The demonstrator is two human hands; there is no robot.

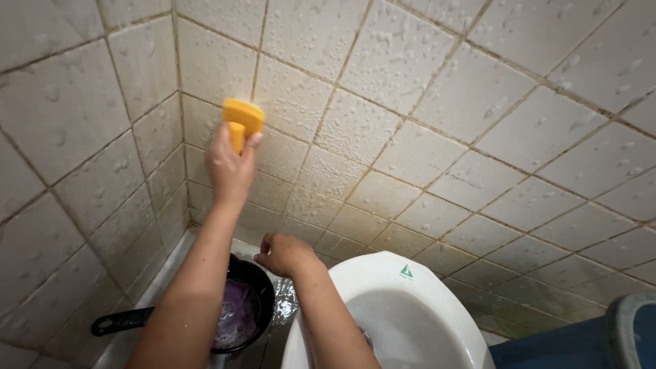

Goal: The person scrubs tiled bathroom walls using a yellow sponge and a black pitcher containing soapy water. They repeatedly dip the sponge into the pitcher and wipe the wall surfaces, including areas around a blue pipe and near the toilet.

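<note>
My left hand (231,167) is raised and grips the handle of a yellow scrub brush (243,115), pressing its head against the wet, soapy white wall tiles (410,130) near the corner. My right hand (283,254) is lower, curled into a loose fist with nothing visible in it. It rests on the wet ledge between the wall and the white toilet bowl (372,270).
A black long-handled pan (254,279) with purple soapy liquid sits on the ledge under my left arm, its handle pointing left. A blue container (625,331) stands at the bottom right. The tiled side wall closes in on the left.
</note>
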